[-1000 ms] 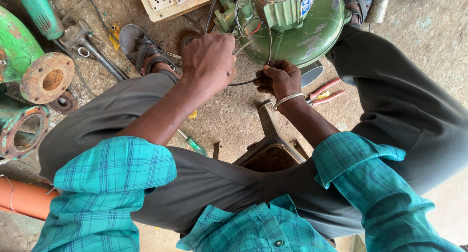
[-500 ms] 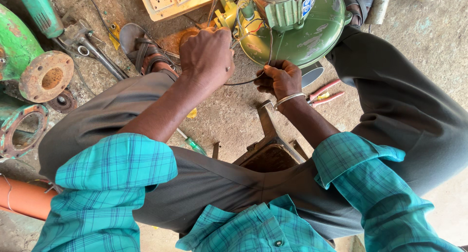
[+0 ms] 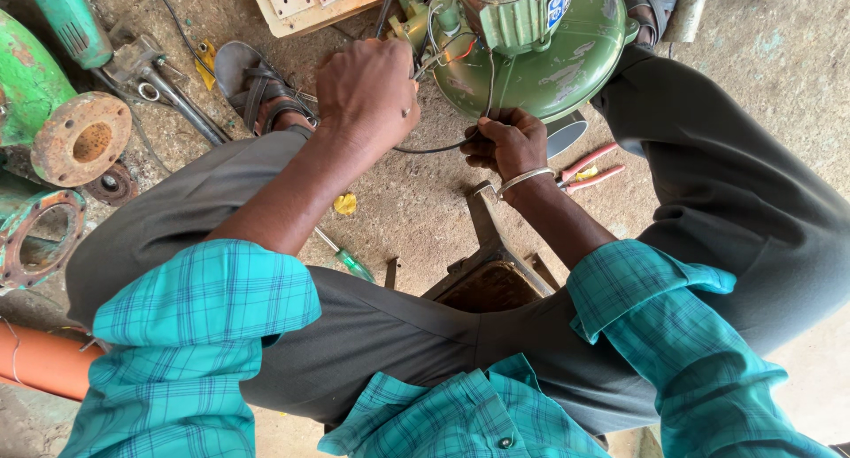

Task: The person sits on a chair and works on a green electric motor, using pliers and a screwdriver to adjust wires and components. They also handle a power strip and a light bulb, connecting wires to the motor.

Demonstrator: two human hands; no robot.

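Concrete floor [image 3: 416, 201], hands [image 3: 367, 90] gripping black wire [image 3: 434, 146], green motor [image 3: 540, 46]

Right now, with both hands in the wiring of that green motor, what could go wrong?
The left hand and right hand work thin black wires at the round green metal motor. The wooden switchboard with sockets lies close by; if it is live, a shock seems possible. The red-handled pliers and green-handled screwdriver lie loose on the floor between the feet, easy to step on when rising.
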